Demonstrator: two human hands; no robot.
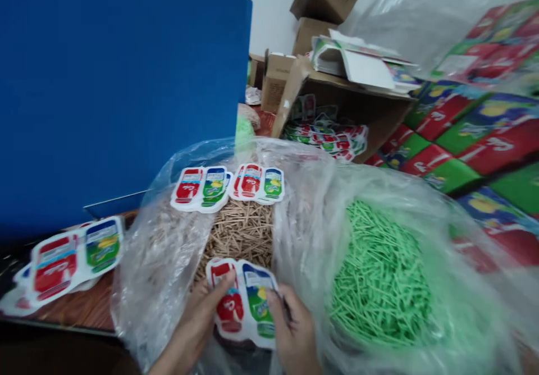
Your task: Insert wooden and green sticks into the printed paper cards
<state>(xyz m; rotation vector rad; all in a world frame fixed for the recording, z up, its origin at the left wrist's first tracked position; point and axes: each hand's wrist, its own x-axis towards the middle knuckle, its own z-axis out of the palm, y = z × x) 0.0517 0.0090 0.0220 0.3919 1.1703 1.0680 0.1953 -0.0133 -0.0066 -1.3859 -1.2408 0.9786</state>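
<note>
Both of my hands hold one white plastic blister card (244, 302) with a red pocket and a green-and-blue pocket, low in the middle of the view. My left hand (197, 321) grips its left edge, thumb on the red pocket. My right hand (295, 330) pinches its right edge. The card hangs over an open clear bag of tan wooden sticks (240, 234). Two more stacks of the same cards (229, 187) rest on the far side of that bag. Right of it lies a clear bag of green sticks (379, 279).
A blue panel (122, 83) stands upright at left. More blister cards (67, 260) lie on the brown table at far left. Cardboard boxes (337, 83) hold further cards behind. Red, green and blue printed cartons (475, 133) are stacked at right.
</note>
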